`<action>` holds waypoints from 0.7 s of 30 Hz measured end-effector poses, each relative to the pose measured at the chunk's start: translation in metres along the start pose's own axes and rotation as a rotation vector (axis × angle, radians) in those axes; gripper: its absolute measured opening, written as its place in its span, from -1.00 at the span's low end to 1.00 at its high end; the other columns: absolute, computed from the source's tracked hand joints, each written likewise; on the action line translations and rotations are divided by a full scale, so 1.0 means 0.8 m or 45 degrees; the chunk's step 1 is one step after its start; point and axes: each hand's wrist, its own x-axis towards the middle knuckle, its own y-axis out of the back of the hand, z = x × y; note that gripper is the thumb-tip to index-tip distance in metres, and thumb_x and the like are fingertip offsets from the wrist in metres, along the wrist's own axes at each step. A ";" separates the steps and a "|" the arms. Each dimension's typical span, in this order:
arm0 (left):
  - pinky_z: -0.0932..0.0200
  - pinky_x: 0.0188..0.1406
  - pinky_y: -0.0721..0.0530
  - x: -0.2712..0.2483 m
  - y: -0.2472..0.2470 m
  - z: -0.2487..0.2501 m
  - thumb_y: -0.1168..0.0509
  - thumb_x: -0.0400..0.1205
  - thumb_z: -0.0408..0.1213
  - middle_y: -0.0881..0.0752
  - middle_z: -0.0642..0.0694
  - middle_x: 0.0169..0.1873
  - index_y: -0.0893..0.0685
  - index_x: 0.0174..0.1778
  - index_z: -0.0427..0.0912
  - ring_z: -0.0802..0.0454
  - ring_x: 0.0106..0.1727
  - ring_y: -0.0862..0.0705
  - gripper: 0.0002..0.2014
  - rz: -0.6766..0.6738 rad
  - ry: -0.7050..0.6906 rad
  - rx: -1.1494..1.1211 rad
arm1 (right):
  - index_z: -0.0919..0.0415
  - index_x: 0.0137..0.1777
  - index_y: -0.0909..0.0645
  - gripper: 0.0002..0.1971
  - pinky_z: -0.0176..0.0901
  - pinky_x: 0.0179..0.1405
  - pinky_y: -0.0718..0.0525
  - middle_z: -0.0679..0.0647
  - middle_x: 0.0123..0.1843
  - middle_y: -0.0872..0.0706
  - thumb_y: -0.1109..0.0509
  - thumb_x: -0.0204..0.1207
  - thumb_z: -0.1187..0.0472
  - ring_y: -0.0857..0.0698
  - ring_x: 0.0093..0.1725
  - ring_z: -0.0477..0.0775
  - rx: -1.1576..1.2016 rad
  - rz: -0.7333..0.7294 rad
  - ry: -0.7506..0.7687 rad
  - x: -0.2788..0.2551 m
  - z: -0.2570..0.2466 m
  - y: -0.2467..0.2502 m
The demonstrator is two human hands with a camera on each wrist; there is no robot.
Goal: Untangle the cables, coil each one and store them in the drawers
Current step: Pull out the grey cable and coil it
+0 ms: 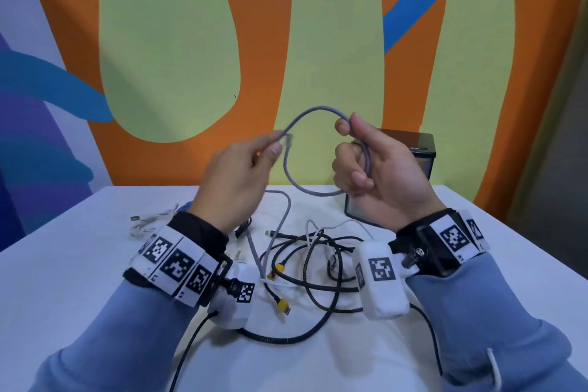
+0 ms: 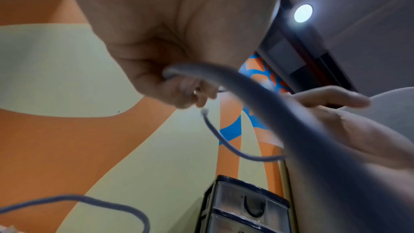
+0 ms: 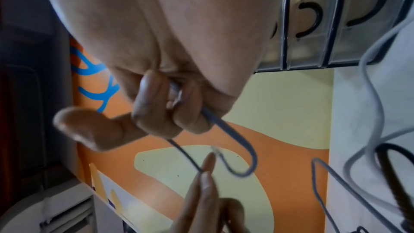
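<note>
Both hands are raised above the white table (image 1: 477, 280). A grey cable (image 1: 318, 109) arcs between them. My left hand (image 1: 275, 145) pinches one strand with thumb and forefinger. My right hand (image 1: 348, 137) curls its fingers round the cable, and a loop (image 1: 305, 189) hangs below it. That loop ends in a clear plug (image 1: 288, 139), free beside the left fingertips. In the right wrist view the right hand (image 3: 170, 109) grips the cable (image 3: 235, 139). The left wrist view has the left hand (image 2: 179, 86) and the plug (image 2: 204, 111).
A tangle of black and white cables (image 1: 318, 264) with yellow-collared plugs (image 1: 280, 269) lies on the table under my wrists. A thin white cable (image 1: 149, 219) lies at the left. A small drawer unit (image 1: 420, 149) with clear fronts (image 3: 313, 24) stands by the wall behind my right hand.
</note>
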 end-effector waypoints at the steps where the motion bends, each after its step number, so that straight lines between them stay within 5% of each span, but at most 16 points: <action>1: -0.02 -0.25 -0.50 -0.002 -0.003 0.005 -0.22 0.88 -0.03 -0.56 0.06 -0.42 -0.58 0.65 0.24 -0.02 -0.31 -0.54 -0.61 -0.139 -0.008 0.098 | 0.13 0.13 -0.50 -0.72 -0.17 -0.49 -0.07 0.05 -0.59 -0.55 -0.03 0.88 0.01 -0.19 -0.64 -0.04 -0.013 0.016 0.041 0.000 0.001 -0.002; 5: -0.05 -0.14 -0.63 -0.017 -0.015 0.034 -0.30 0.82 -0.24 -0.74 -0.01 -0.24 -0.43 0.64 0.03 0.00 -0.19 -0.66 -0.55 -0.498 -0.126 0.232 | 0.26 0.56 -0.48 -0.58 -0.26 -0.51 -0.35 0.24 -0.16 -0.86 0.01 0.92 0.06 -0.55 -0.54 -0.01 -0.011 0.030 0.188 0.001 0.010 -0.016; 8: -0.07 -0.15 -0.62 -0.029 -0.023 0.053 -0.38 0.77 -0.20 -0.76 -0.03 -0.18 -0.58 0.20 -0.07 0.12 -0.26 -0.67 -0.85 -0.620 -0.134 0.126 | 0.19 0.78 -0.18 -0.53 -0.26 -0.38 -0.74 0.36 0.27 -0.83 0.02 0.93 0.07 -0.89 0.00 0.17 0.048 0.017 0.236 0.005 0.019 -0.025; 10: -0.07 -0.24 -0.65 -0.032 -0.023 0.058 -0.42 0.72 -0.23 -0.75 0.00 -0.21 -0.60 0.06 -0.10 0.14 -0.35 -0.67 -0.88 -0.644 -0.099 0.045 | 0.17 0.81 -0.06 -0.50 -0.16 -0.06 -0.87 0.38 0.36 -0.79 0.02 0.93 0.10 -0.83 0.30 0.29 0.065 0.082 0.325 0.011 0.024 -0.024; 12: -0.23 -0.24 -0.77 -0.030 -0.017 0.061 -0.41 0.68 -0.34 -0.78 -0.05 -0.17 -0.62 0.28 -0.14 -0.04 -0.41 -0.69 -0.73 -0.641 -0.057 -0.114 | 0.17 0.83 0.00 -0.48 0.07 0.44 -0.73 0.37 0.39 -0.77 0.02 0.93 0.14 -0.78 0.40 0.30 0.008 0.186 0.445 0.018 0.028 -0.016; 14: -0.22 -0.23 -0.85 -0.029 -0.006 0.062 -0.39 0.66 -0.45 -0.83 -0.02 -0.10 -0.54 0.59 -0.03 -0.22 -0.35 -0.71 -0.44 -0.633 0.026 -0.290 | 0.11 0.85 0.04 -0.47 0.21 0.66 -0.50 0.26 0.42 -0.77 0.03 0.94 0.14 -0.75 0.45 0.20 -0.189 0.282 0.516 0.022 0.031 -0.007; 16: -0.16 -0.24 -0.86 -0.031 0.001 0.069 -0.37 0.65 -0.52 -0.88 0.04 -0.08 -0.52 0.69 -0.01 -0.24 -0.27 -0.71 -0.34 -0.620 0.002 -0.361 | -0.03 0.86 0.09 -0.45 0.21 0.71 -0.40 0.07 0.45 -0.78 0.03 0.94 0.06 -0.70 0.50 0.01 -0.501 0.352 0.520 0.024 0.037 0.003; 18: -0.11 -0.31 -0.83 -0.032 0.006 0.076 -0.35 0.66 -0.58 -0.90 0.00 -0.09 -0.65 0.59 -0.05 -0.26 -0.21 -0.69 -0.42 -0.544 -0.089 -0.453 | -0.20 0.85 0.06 -0.44 0.14 0.71 -0.41 -0.09 0.53 -0.71 0.00 0.92 -0.04 -0.60 0.55 -0.23 -0.798 0.347 0.482 0.021 0.043 0.007; 20: 0.07 -0.34 -0.78 -0.029 0.013 0.076 -0.39 0.69 -0.61 -0.91 -0.04 -0.09 -0.76 0.45 -0.12 -0.20 -0.21 -0.75 -0.54 -0.375 -0.154 -0.606 | -0.18 0.86 -0.03 -0.46 -0.17 0.60 -0.55 -0.21 0.54 -0.65 -0.04 0.92 0.01 -0.60 0.38 -0.50 -0.939 0.342 0.419 0.019 0.044 0.008; 21: 0.11 -0.31 -0.79 -0.026 0.016 0.073 -0.43 0.69 -0.58 -0.92 -0.05 -0.07 -0.79 0.39 -0.15 -0.13 -0.22 -0.78 -0.61 -0.270 -0.184 -0.661 | -0.14 0.85 -0.08 -0.47 -0.30 0.37 -0.67 -0.08 0.37 -0.77 -0.05 0.93 0.07 -0.73 0.19 -0.38 -0.948 0.350 0.402 0.017 0.042 0.006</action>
